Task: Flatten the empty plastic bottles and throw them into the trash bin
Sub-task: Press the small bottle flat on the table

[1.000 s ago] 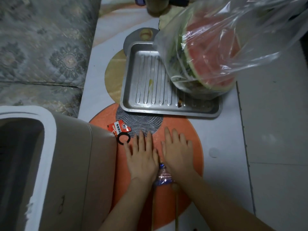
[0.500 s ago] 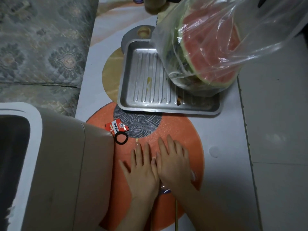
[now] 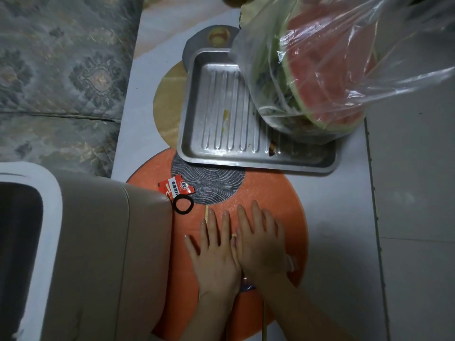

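Observation:
Both hands lie flat, palms down, on the orange disc [image 3: 290, 193] of the table. My left hand [image 3: 216, 252] and my right hand [image 3: 261, 242] press side by side on a clear plastic bottle. The right one overlaps the left one's edge. Almost all of the bottle is hidden: only a bluish bit [image 3: 247, 287] shows between the wrists, and a clear bit [image 3: 293, 263] at the right hand's outer edge. The beige trash bin [image 3: 103, 242] with a white rim stands directly left of my left hand, its dark opening at the far left.
A steel tray [image 3: 221, 119] sits beyond the hands, with cut watermelon in a clear bag [image 3: 320, 70] on its right half. A red sachet [image 3: 176, 188] and a black hair tie [image 3: 183, 205] lie by the bin. A thin wooden stick [image 3: 264, 323] lies under my right forearm. A sofa [image 3: 61, 70] is at left.
My hands have drawn together and slid over the bottle, so that less of it shows than a second ago. The right hand now overlaps the left.

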`<action>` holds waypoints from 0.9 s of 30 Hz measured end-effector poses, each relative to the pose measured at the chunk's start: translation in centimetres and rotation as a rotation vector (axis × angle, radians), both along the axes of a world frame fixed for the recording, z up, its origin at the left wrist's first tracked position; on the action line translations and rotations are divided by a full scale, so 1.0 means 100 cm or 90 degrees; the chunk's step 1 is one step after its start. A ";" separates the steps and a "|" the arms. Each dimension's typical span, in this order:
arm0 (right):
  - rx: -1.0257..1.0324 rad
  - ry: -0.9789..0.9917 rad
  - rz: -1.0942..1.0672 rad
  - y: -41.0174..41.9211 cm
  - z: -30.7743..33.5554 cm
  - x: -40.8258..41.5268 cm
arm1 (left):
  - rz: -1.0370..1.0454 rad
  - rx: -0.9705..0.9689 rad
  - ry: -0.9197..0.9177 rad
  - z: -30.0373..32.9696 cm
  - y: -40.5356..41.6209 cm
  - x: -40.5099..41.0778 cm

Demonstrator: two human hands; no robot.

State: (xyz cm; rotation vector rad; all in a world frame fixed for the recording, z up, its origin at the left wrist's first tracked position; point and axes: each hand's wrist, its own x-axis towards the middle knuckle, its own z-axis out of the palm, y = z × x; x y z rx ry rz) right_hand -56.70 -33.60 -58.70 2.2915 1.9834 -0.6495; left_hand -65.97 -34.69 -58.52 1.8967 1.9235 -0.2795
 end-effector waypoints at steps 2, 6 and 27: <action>-0.012 -0.003 0.003 0.000 0.003 0.000 | 0.003 -0.007 0.002 0.005 0.001 0.003; -0.010 -0.004 0.004 -0.001 0.005 0.000 | 0.009 0.008 0.011 0.006 0.000 0.004; -0.103 -0.010 0.003 -0.043 0.013 0.148 | 0.076 0.151 -0.113 0.023 -0.009 0.003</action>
